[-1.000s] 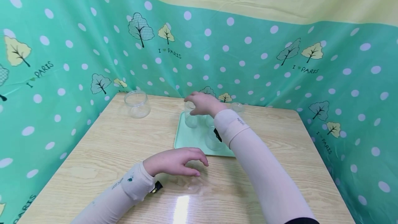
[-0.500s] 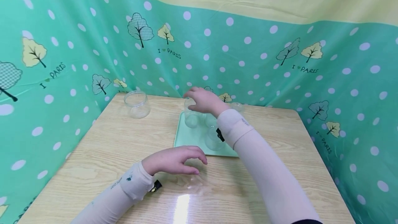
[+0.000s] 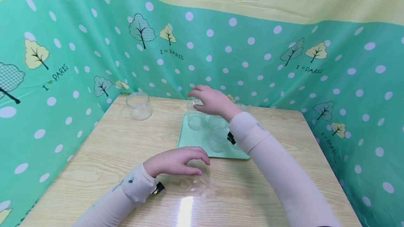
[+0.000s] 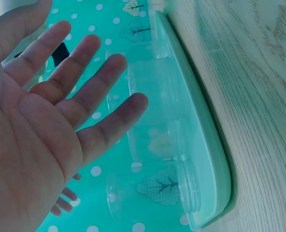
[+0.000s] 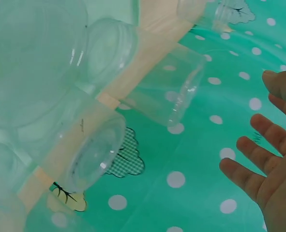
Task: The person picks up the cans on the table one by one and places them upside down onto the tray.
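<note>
My right hand [image 3: 214, 101] hovers with spread, relaxed fingers over a tall clear jar [image 3: 195, 121] at the back left of the mint-green tray [image 3: 189, 140]. Nothing lies between its fingers; the right wrist view shows the hand [image 5: 276, 166] apart from the jars. On the same tray stand more clear jars, including a front one [image 3: 217, 142], partly covered by my right forearm. In the left wrist view the threaded neck of a jar [image 4: 150, 195] sits down against the tray. My left hand [image 3: 178, 161] is held over the table before the tray, palm bare and fingers loosely extended.
A wide clear jar [image 3: 139, 109] stands apart at the table's back left corner. Behind the tray, partly hidden by my right arm, is another clear container [image 3: 242, 108]. A patterned green curtain [image 3: 252, 62] borders the wooden table [image 3: 126, 143] at the back and sides.
My right hand has lifted off the top of the tall jar and drawn slightly up and right, leaving the jar standing on the tray. The left hand has barely moved.
</note>
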Demonstrator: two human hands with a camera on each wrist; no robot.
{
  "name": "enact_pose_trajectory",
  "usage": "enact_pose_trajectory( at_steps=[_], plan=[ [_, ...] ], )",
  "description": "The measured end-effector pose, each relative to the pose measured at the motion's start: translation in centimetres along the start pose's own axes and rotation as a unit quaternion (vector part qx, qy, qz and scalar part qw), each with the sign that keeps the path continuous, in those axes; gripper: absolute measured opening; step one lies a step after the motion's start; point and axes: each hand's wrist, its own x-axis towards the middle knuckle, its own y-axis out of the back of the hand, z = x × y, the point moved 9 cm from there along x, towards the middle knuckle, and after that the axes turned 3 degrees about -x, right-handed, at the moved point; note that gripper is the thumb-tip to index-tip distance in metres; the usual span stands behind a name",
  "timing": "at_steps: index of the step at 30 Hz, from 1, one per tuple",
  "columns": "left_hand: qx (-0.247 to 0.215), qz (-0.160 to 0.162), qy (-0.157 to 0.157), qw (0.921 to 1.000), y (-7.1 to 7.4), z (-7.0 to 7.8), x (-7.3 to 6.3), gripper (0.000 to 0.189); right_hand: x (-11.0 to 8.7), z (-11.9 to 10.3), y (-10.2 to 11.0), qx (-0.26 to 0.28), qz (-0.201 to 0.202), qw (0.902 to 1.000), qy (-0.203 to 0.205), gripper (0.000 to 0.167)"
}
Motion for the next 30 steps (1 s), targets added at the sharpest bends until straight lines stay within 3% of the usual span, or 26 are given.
enact_pose_trajectory(
  at_steps=[10,15,30],
  plan=[
    [0.002,-0.001,-0.005,1.0,0.0,0.3,0.3,0.028,-2.7,-0.5,2.4,0.003,0.039,0.9991,0.016,0.045],
    [0.003,0.0,0.0,1.0,0.1,0.4,0.3,0.027,-4.2,-0.9,2.3,0.003,0.046,0.9988,0.016,0.046],
    [0.014,0.024,-0.02,0.9994,0.6,0.8,0.0,0.025,-8.5,-3.0,1.2,-0.012,0.08,0.9933,0.082,0.046]
  ],
)
